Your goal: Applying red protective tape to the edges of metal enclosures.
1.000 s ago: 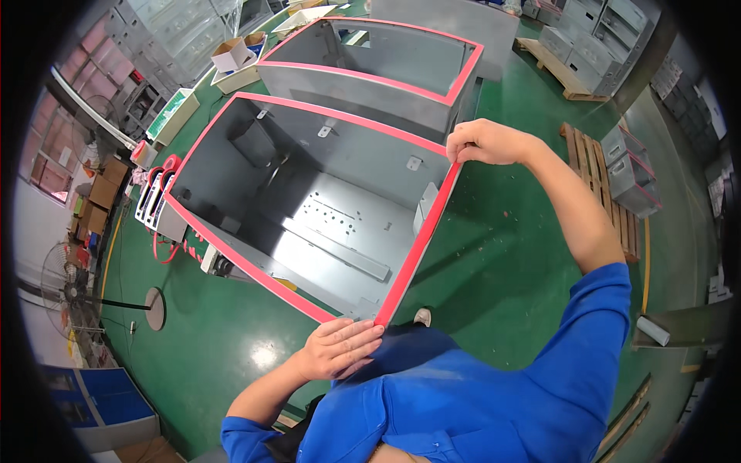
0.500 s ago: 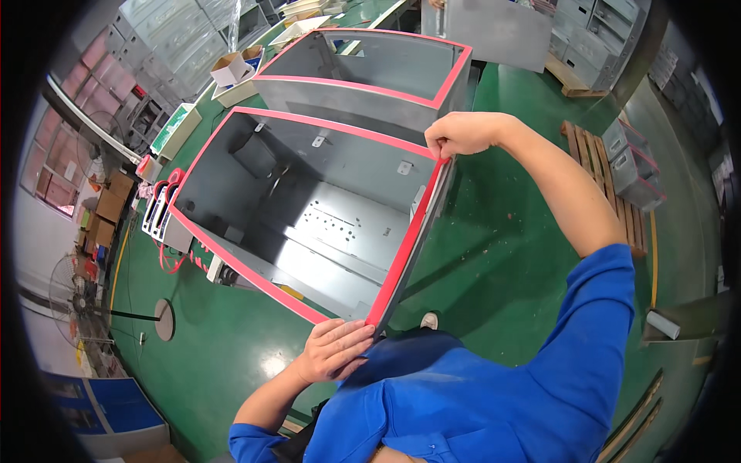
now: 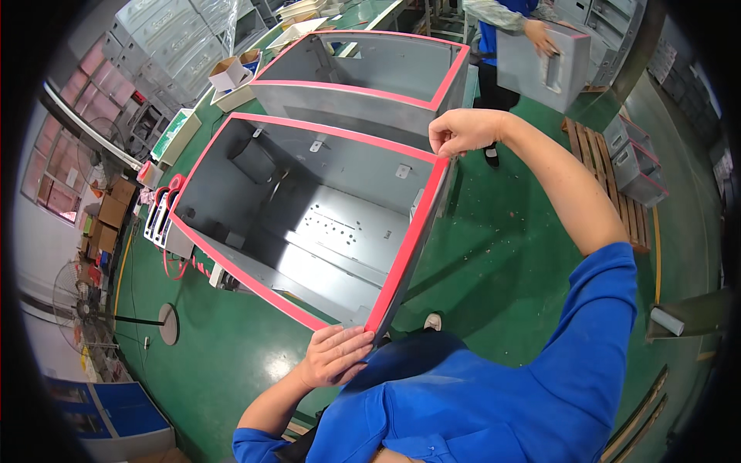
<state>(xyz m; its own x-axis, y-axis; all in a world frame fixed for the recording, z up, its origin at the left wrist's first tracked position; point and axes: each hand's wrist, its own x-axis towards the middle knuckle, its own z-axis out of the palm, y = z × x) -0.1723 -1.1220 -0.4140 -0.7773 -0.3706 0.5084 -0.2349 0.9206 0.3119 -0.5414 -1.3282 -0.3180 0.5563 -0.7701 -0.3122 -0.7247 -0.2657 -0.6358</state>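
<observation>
A grey metal cabinet (image 3: pixel 309 158) with its open side up stands before me. Red tape (image 3: pixel 407 251) runs along its rim on all sides. My left hand (image 3: pixel 337 355) lies on the near corner, fingers stretched out flat over the tape. At the far right corner my right hand (image 3: pixel 463 133) is closed in a pinch at the end of the tape; the fingertips hide most of what they hold. Along the right edge the tape lies flat against the rim.
A second taped cabinet (image 3: pixel 340 96) stands just behind. At the far right, a person's hand (image 3: pixel 540 37) holds a grey metal box (image 3: pixel 532 73). A wooden pallet (image 3: pixel 594 166) lies to the right. On the left are a tape dispenser (image 3: pixel 166 224) and a standing fan (image 3: pixel 85 309).
The tape strip on the right edge now lies flatter and straighter on the rim. My right hand has shifted slightly. A person with a grey box has come into view at the back right.
</observation>
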